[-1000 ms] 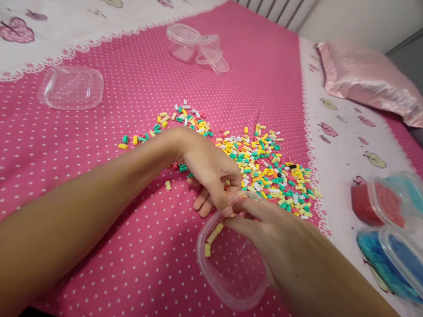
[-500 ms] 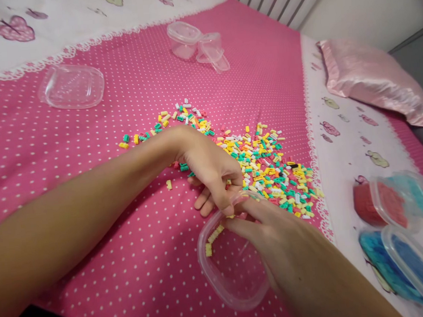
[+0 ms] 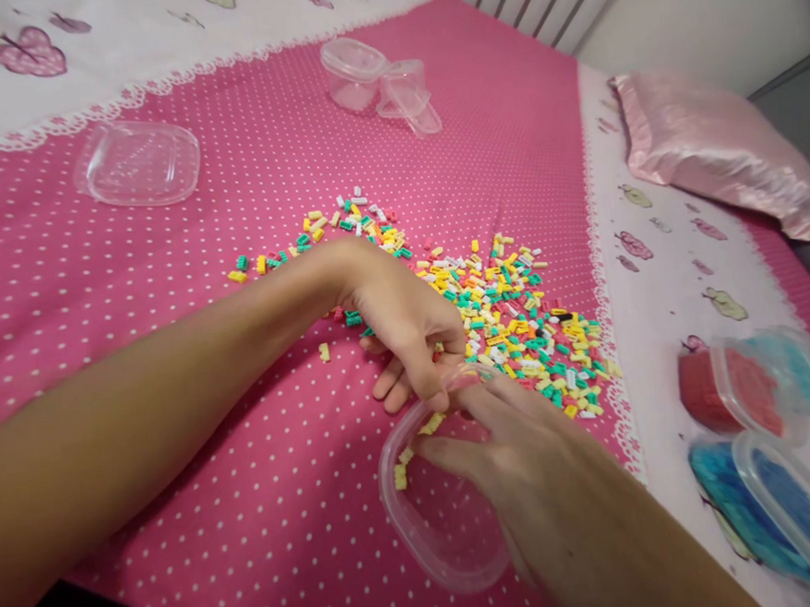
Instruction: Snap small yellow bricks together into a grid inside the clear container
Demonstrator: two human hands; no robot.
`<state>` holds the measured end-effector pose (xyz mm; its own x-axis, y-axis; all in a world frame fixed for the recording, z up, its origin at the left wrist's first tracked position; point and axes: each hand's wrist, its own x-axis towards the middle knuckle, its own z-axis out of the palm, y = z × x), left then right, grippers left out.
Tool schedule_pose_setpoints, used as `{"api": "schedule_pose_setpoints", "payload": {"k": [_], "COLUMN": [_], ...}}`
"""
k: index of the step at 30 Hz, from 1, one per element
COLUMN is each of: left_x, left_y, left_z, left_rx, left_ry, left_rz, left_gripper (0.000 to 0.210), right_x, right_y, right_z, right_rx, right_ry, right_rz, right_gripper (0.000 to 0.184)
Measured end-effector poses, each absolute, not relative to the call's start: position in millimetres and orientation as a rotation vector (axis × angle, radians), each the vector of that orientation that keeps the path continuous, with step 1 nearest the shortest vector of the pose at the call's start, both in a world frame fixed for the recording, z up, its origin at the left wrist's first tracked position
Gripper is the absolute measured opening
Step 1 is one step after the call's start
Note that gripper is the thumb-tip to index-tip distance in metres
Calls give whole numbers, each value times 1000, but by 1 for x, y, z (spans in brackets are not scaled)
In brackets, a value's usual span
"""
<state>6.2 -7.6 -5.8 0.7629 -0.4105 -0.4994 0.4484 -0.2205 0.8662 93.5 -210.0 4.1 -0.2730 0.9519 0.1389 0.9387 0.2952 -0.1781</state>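
Observation:
A clear plastic container (image 3: 458, 577) stands tilted on the pink bedspread, with several pale yellow toy building bricks (image 3: 400, 476) along its inner far-left side. My left hand (image 3: 410, 326) bends over from the left and grips the far rim between thumb and fingers, with some fingers stretched out below. My right hand (image 3: 519, 453) reaches into the container from the right. Its thumb is spread away from the other fingers beside the pale bricks, and the fingertips are partly hidden. Right behind both hands lies a loose pile of small coloured bricks (image 3: 510, 319).
One stray pale yellow brick (image 3: 324, 353) lies left of the hands. A clear lid (image 3: 142, 165) and small clear containers (image 3: 354, 71) sit farther back. At right are tubs of red bricks (image 3: 723, 392) and blue bricks (image 3: 773, 509), and a pink pillow (image 3: 720, 147).
My right thumb has moved left and down inside the container, away from its fingers, and more pale bricks show above it. My left hand has stayed in place.

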Motion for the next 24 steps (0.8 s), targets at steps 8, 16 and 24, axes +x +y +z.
{"api": "schedule_pose_setpoints", "payload": {"k": [8,16,24], "left_x": [6,5,6], "left_y": [-6,-7,-8], "left_z": [-7,-4,-5], "left_rx": [1676,1666,1593], "left_ry": [-29,15,12], "left_rz": [-811,-822,-797], "left_gripper": [29,31,28], "right_x": [91,94,93], "right_y": [-210,-213,-213], "right_z": [8,6,5], "right_rx": [-1719,-1765,-1787], "right_ry": [-2335,-2331,-2340], "right_rz": [55,152,224], "right_gripper": [41,39,33]}}
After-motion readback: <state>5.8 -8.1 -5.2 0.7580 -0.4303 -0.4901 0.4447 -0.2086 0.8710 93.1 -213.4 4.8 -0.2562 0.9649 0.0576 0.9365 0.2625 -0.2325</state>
